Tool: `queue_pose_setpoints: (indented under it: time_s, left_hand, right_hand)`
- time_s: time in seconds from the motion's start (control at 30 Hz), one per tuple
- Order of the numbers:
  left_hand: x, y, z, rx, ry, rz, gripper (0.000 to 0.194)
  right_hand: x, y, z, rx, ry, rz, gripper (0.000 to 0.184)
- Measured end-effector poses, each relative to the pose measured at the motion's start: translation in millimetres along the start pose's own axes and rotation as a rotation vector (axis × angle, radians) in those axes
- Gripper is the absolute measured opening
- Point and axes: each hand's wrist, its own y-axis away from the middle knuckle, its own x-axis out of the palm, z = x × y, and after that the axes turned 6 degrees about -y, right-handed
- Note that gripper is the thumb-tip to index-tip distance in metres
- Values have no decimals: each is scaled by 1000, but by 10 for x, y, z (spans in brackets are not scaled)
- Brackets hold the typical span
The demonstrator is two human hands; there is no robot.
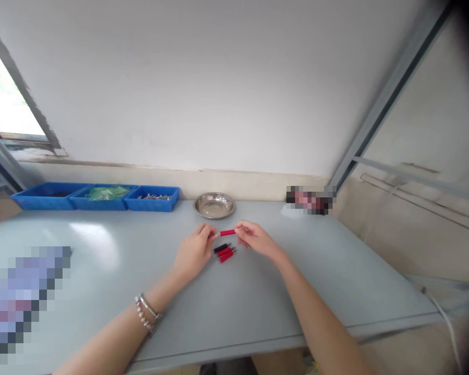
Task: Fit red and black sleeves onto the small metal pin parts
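A short red pen-like piece [227, 233] with a thin silver end is held level between my two hands, above the table. My left hand [197, 249] pinches its silver end, and a bracelet and a beaded band circle that wrist. At the other end, the fingers of my right hand [254, 238] close on the red barrel. Just below lie several similar pieces: a black one [221, 248] and red ones [226, 255], side by side with silver tips pointing right. Whether these are pens or small tools I cannot make out.
A round metal dish [214, 205] stands beyond my hands near the wall. Left of it are three blue bins: one with silver parts [172, 203], one with a green bag [101, 203], one with dark contents [35, 198]. Blurred-out items [310, 200] lie right and left.
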Motion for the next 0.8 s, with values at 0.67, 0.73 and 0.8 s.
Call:
queue_pose_setpoints:
  time_s: [0.67,0.73,0.8]
  left_hand:
    - [11,-9,0,-19,44,14,17]
    - [17,-5,3,-18,44,15,17]
    - [21,-1,3,-18,39,18,18]
  right_hand:
    - [60,-15,-40,-68,165,-74,24]
    - [57,-21,-47,-69,160,-74,25]
    - [51,-26,-53,-63,156,-76,26]
